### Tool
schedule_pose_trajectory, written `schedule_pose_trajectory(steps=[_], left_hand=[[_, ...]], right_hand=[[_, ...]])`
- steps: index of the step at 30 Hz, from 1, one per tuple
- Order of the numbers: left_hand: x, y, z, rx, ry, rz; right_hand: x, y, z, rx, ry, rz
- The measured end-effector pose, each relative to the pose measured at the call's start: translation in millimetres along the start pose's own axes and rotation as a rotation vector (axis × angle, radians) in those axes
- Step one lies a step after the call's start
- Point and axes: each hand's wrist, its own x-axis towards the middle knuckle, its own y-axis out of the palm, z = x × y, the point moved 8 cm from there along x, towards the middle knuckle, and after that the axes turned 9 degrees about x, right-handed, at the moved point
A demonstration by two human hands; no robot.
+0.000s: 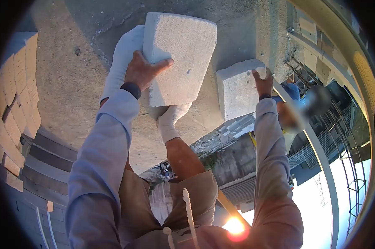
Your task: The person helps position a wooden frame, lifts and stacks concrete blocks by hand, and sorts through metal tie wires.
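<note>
Left hand (141, 72): fingers gripping large block (183, 60), 12 o'clock. Right hand (263, 84): fingers clasping small block (237, 93), 2 o'clock. Both require steady support.

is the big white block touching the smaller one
Apart. The head view shows a strip of ground between the facing sides of the big white block and the smaller block, with no corner or edge meeting

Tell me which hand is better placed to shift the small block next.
Probably your right hand: it grips a corner of the small block, while your left hand grips the big block.
</note>
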Motion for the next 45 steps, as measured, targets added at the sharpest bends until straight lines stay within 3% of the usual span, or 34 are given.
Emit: schedule_pose_trajectory(steps=[2,3,6,8,10,13,16,20,22,23,26,29,31,32,34,39,42,45], left_hand=[[-6.3,0.1,-6.7,-0.002,-0.008,-0.023],[-5.8,-2.2,-12.3,0.032,0.027,-0.079],[-10.4,0.8,-19.2,0.109,0.059,-0.148],[-11.8,7.4,-14.6,0.104,0.066,-0.161],[-18.1,6.0,-16.5,0.047,0.074,-0.105],[-15.5,3.7,-10.5,0.021,0.097,-0.082],[-14.1,6.2,-11.0,-0.015,0.080,-0.071],[-11.2,6.9,-14.1,-0.011,0.086,-0.047],[-12.1,5.2,-15.9,-0.020,0.111,-0.081],[-14.0,5.6,-14.3,-0.016,0.119,-0.092],[-9.8,6.3,-11.0,0.042,0.130,-0.098],[-15.2,12.8,-15.3,-0.044,0.115,-0.019],[-18.2,34.0,-20.2,-0.171,0.189,0.085],[-60.3,5.2,-42.7,0.307,0.154,-0.355],[-90.0,-6.5,-37.9,0.280,-0.064,-0.284],[-155.2,-71.6,11.5,0.056,-0.213,-0.223],[-202.0,-111.2,41.2,0.078,-0.362,-0.340],[-242.8,-145.7,68.6,-0.055,-0.382,-0.358]], right_hand=[[-13.4,22.3,-31.8,0.367,0.288,0.330],[-12.6,35.7,-63.5,0.406,0.229,0.236],[-38.0,13.4,-23.7,0.156,0.240,0.138],[-64.7,-9.7,24.1,-0.199,0.140,0.094],[-90.4,-33.6,69.7,-0.051,0.073,0.229],[-113.2,-28.2,47.0,0.012,-0.254,0.304],[-115.3,-1.6,5.2,0.265,0.056,0.219],[-165.2,-37.2,33.9,-0.002,0.075,0.145],[-192.4,-58.3,36.9,0.124,0.111,0.128],[-198.4,-61.8,24.2,0.313,0.288,0.195],[-194.2,-45.8,37.7,-0.064,-0.165,0.195],[-196.0,-35.1,21.2,0.155,0.098,0.118],[-223.0,-40.5,24.8,0.091,0.150,0.205],[-247.0,-32.7,42.5,0.037,0.149,0.287],[-249.3,-25.3,48.0,0.008,0.142,0.231],[-226.2,-64.1,93.4,-0.037,0.246,0.327],[-228.8,-106.7,140.9,-0.093,0.273,0.371],[-243.0,-143.3,165.7,-0.073,0.254,0.329]])
